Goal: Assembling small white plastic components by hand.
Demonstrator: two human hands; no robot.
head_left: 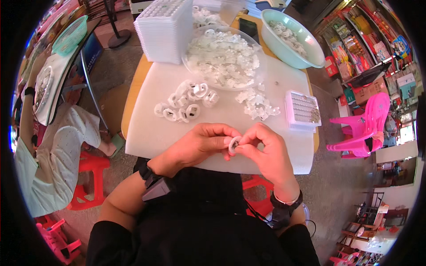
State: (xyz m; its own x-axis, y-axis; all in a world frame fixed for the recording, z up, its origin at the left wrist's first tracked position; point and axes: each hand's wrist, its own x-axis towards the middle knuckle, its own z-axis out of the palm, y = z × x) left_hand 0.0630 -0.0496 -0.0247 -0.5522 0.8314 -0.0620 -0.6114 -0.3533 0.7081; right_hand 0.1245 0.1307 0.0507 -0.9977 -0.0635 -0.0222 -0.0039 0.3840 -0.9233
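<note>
Over the near edge of the white table mat (pixel 151 133), a small white plastic ring with a dark inside (pixel 234 144) is held between both hands. My left hand (pixel 204 142) pinches its left side with thumb and fingers. From the right, my right hand (pixel 269 153) pinches the same ring with thumb and forefinger. Just beyond my left hand lies a heap of similar white plastic rings (pixel 186 100), some showing dark parts inside. A loose pile of small white plastic pieces (pixel 257 104) is spread past my right hand.
A clear round tray (pixel 224 60) of white pieces and a tall stack of white trays (pixel 162 31) stand at the back. A pale green basin (pixel 306 46) is back right, a small compartment box (pixel 303 110) at right. A person (pixel 66 146) sits left; pink chairs (pixel 366 126) stand right.
</note>
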